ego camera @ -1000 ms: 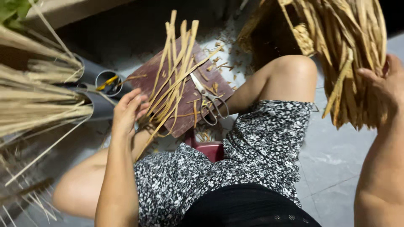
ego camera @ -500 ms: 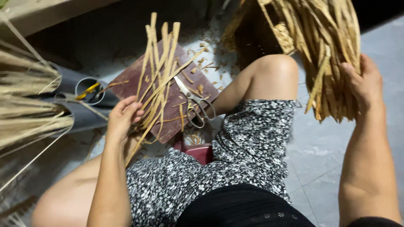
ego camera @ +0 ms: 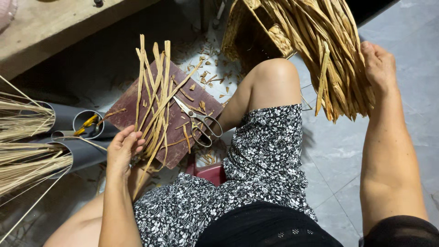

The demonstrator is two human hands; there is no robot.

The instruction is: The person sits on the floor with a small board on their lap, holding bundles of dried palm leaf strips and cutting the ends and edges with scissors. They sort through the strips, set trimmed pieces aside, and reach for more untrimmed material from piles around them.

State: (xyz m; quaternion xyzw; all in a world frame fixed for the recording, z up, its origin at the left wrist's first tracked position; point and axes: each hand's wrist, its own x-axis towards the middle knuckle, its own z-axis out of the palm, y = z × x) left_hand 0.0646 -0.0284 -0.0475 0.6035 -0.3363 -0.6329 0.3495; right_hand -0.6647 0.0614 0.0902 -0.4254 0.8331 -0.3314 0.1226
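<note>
Gripping a bunch of flat dried strips [ego camera: 153, 114] at its lower end, the left hand [ego camera: 122, 148] holds them fanned up across a dark red board [ego camera: 137, 107] on the floor, with scissors [ego camera: 201, 122] lying near the board's right edge. The right hand [ego camera: 378, 64] presses against a hanging mass of woven straw [ego camera: 329, 50] beside a basket [ego camera: 249, 32], its fingers apparently closed into the strands, though they are mostly hidden.

Straw strips [ego camera: 153, 114] tan-gold; board [ego camera: 169, 116] maroon – centre. Shorts [ego camera: 256, 174] black-white floral. Tubes [ego camera: 77, 137] grey, left. Floor [ego camera: 411, 105] pale grey.
</note>
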